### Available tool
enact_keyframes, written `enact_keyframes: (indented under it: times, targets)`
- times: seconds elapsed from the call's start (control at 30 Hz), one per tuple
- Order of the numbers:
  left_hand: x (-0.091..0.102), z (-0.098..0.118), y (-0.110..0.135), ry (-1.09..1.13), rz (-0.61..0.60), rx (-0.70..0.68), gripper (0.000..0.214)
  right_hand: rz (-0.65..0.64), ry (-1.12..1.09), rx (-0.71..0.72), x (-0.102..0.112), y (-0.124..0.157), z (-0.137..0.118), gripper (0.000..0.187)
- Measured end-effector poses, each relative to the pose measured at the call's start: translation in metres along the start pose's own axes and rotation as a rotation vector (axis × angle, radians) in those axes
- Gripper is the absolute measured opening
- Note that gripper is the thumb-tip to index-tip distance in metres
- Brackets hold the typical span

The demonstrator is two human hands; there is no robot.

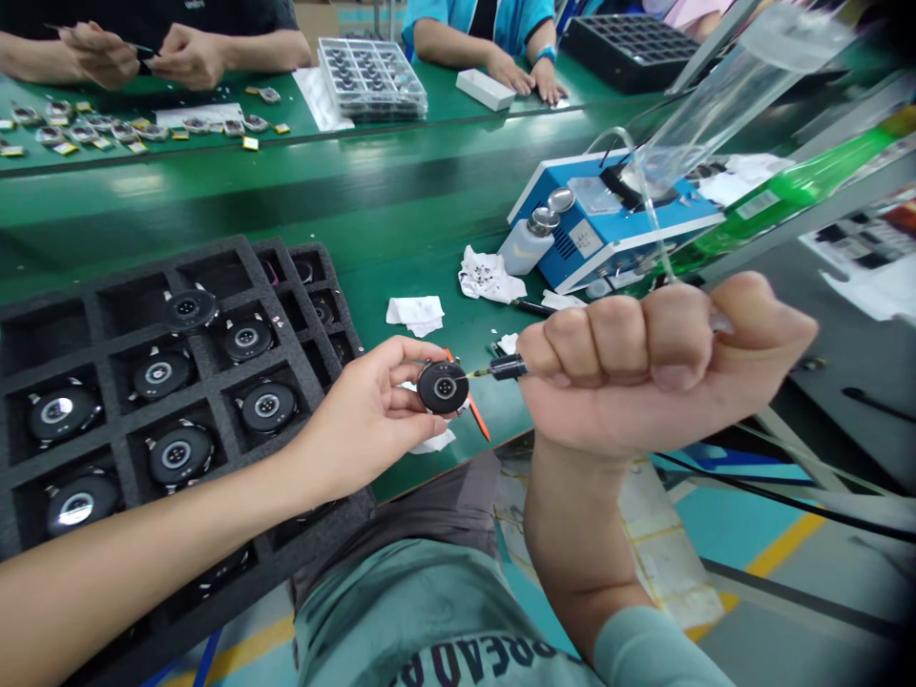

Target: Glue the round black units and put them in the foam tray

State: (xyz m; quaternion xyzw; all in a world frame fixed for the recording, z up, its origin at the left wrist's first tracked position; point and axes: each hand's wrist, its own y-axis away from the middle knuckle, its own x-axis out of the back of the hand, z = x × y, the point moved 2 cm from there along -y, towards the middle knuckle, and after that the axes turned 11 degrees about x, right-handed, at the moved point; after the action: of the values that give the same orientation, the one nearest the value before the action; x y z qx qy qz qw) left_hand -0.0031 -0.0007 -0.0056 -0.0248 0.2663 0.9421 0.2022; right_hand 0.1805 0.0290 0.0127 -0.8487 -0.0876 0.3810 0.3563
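My left hand pinches a round black watch case between thumb and fingers, its back facing me, just past the green table's front edge. My right hand is a closed fist around a black dispensing pen whose fine needle tip touches the case's right rim. A clear tube runs up from my fist toward the blue dispenser box. To the left lies a black foam tray with several similar watch cases in its cells.
Crumpled white wipes and a white squeeze bottle lie near the blue box. An orange stick lies under the case. Across the table, two other people's hands work by small parts, a clear parts tray and a white box.
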Motion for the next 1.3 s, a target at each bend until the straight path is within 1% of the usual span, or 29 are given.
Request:
enact_keyframes:
  times: [0.17, 0.33, 0.47, 0.6, 0.8, 1.0, 1.17, 1.3]
  targets:
    - [0.0006, 0.0005, -0.0001, -0.003, -0.006, -0.01, 0.05, -0.076, -0.042, 0.014, 0.0001, -0.0007, 0.0006, 0.064]
    - [0.0, 0.0007, -0.0002, -0.005, 0.004, -0.005, 0.05, -0.072, -0.06, 0.015, 0.003, 0.0012, 0.0006, 0.059]
    - [0.0004, 0.0002, -0.0001, -0.005, 0.001, -0.009, 0.05, -0.112, -0.067, 0.024, 0.0062, 0.0026, 0.0007, 0.058]
    - [0.0011, -0.0002, -0.0002, 0.002, 0.001, -0.005, 0.05, -0.089, -0.12, 0.001, 0.008, 0.0043, 0.0011, 0.058]
    - [0.0012, -0.0006, -0.0008, -0.001, -0.005, -0.001, 0.052, -0.038, -0.082, 0.007, 0.0037, 0.0035, 0.001, 0.06]
    - [0.0004, 0.0004, 0.0001, -0.002, 0.002, 0.0, 0.051, -0.087, -0.104, -0.038, 0.0031, 0.0025, -0.0012, 0.056]
    - [0.0002, 0.0016, -0.0006, -0.005, 0.006, 0.003, 0.05, -0.059, -0.078, -0.052, 0.0049, 0.0047, -0.0024, 0.057]
    - [0.001, 0.0018, -0.0012, 0.001, 0.006, 0.0, 0.05, -0.062, -0.038, -0.045, 0.0039, 0.0047, -0.0028, 0.06]
